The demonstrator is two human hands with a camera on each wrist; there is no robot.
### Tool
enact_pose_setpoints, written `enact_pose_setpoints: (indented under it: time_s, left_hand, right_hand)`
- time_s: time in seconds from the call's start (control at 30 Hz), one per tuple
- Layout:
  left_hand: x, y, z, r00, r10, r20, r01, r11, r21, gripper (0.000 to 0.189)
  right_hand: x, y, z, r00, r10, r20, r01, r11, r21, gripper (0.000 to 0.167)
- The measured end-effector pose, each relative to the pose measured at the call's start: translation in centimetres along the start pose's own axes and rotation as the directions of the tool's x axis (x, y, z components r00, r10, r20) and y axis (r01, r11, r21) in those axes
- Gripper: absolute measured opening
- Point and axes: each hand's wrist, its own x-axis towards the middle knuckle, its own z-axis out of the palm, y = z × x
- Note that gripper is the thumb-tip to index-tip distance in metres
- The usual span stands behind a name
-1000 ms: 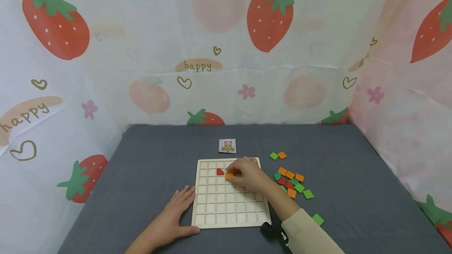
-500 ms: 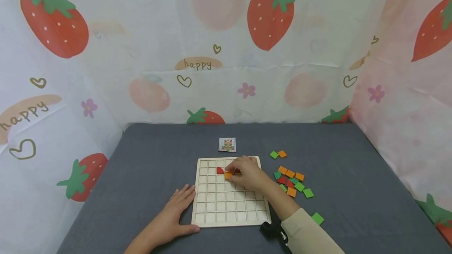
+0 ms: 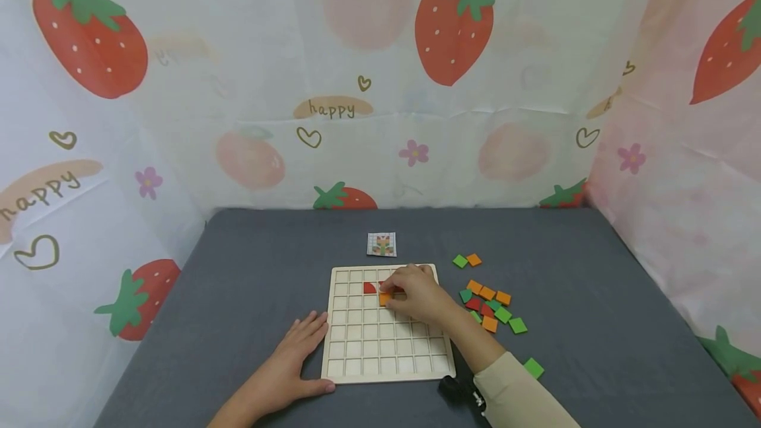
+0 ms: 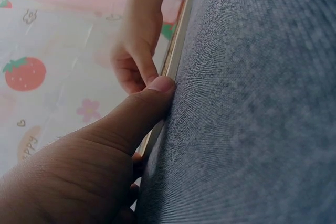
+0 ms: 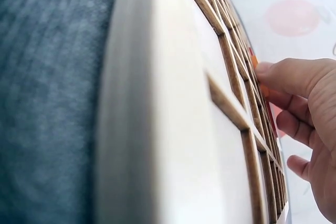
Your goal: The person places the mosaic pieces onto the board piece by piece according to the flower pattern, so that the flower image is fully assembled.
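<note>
My right hand is over the upper middle of a wooden grid board. Thumb and index finger pinch an orange square tile at one of the board's cells; in the right wrist view a sliver of that orange tile shows at the thumb tip. Left of it a red tile with a curved edge lies in a cell, and more red shows partly hidden behind the fingers. My left hand rests along the board's left side, fingers extended, its thumb touching the near edge.
A small printed pattern card lies behind the board. Loose orange tiles, green tiles and red tiles are scattered to the right. A black object sits by the board's near right corner, partly under the right sleeve.
The orange tile has shifted slightly and now sits lower and squarer to its cell, still pinched by the right hand. The left hand has stayed in place.
</note>
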Motion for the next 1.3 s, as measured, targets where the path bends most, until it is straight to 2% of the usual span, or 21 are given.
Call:
enact_pose_setpoints:
  time_s: [0.43, 0.67, 0.8, 1.07, 1.3]
  left_hand:
    - [0.0, -0.1, -0.3, 1.000, 0.014, -0.026, -0.014, 1.000, 0.002, 0.107]
    - [-0.2, 0.0, -0.1, 1.000, 0.000, 0.001, 0.000, 1.000, -0.019, 0.109]
    - [-0.2, 0.1, -0.2, 1.000, -0.025, 0.017, 0.026, 0.999, -0.040, 0.110]
    - [-0.1, 0.3, -0.4, 1.000, -0.007, 0.007, 0.008, 0.999, -0.039, 0.108]
    - [-0.1, 0.0, -0.1, 0.999, -0.033, 0.017, 0.034, 0.999, -0.035, 0.112]
  right_hand:
    - [0.1, -0.2, -0.3, 1.000, -0.029, -0.003, 0.029, 1.000, -0.010, 0.026]
    - [-0.6, -0.3, -0.8, 0.999, -0.015, -0.032, 0.015, 1.000, -0.001, 0.026]
    - [-1.3, -0.5, -2.2, 0.998, -0.003, -0.059, 0.004, 1.000, 0.022, 0.024]
    - [-3.0, -0.2, -6.4, 0.983, -0.038, -0.179, 0.038, 0.999, -0.002, 0.029]
    - [-5.7, 0.8, -9.7, 0.977, 0.012, -0.213, -0.018, 1.000, -0.026, 0.029]
